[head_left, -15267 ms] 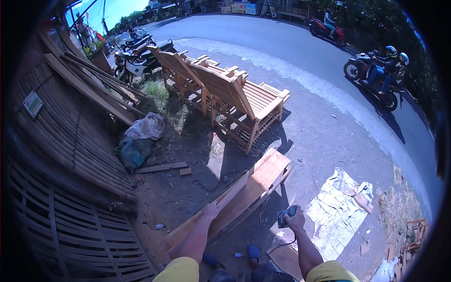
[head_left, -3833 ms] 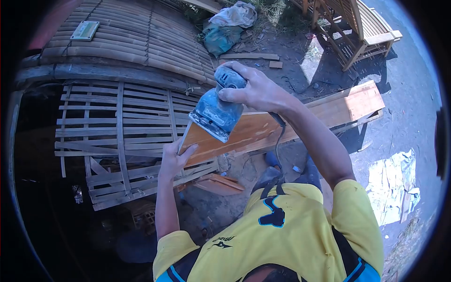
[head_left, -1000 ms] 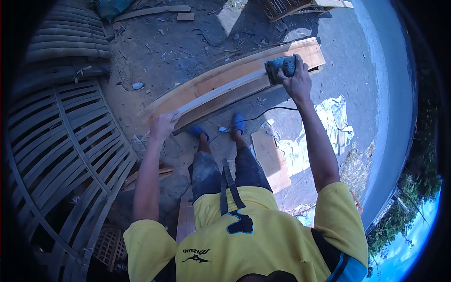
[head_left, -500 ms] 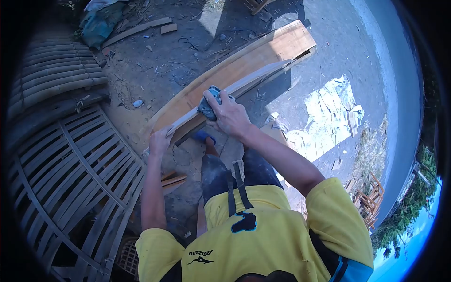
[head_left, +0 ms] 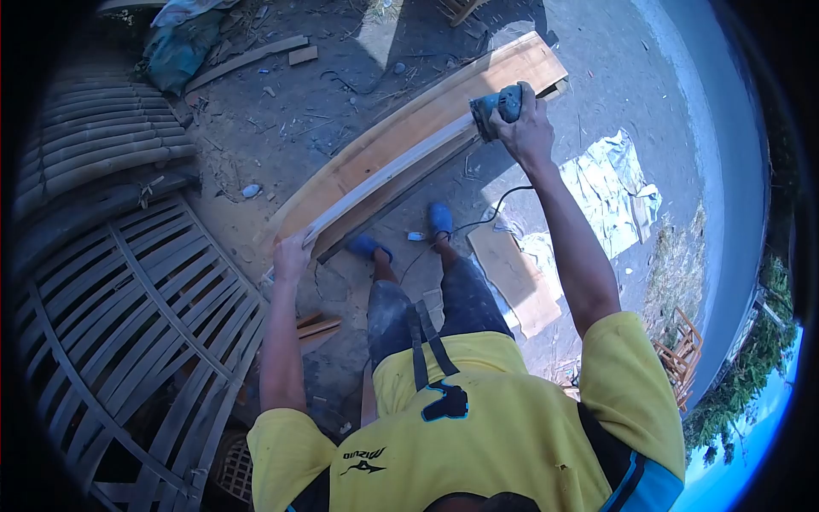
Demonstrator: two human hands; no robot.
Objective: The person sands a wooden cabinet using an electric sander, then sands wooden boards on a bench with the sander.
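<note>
My right hand is closed around a teal power sander, which rests at the far right end of a long pale wood strip. A dark cord trails from the tool toward my feet. My left hand grips the near left end of the strip, its fingers wrapped over it. Beneath and behind the strip lies a wide reddish-brown plank, set at a slant. The sander's underside is hidden.
A slatted bamboo bench stands at the left. White sheeting and a flat board lie on the ground to the right. My blue clogs are just below the plank. Wood scraps lie at the upper left.
My right hand has carried the sander along the strip, up and to the right, from near its middle to its far end. My left hand stays at the near end.
</note>
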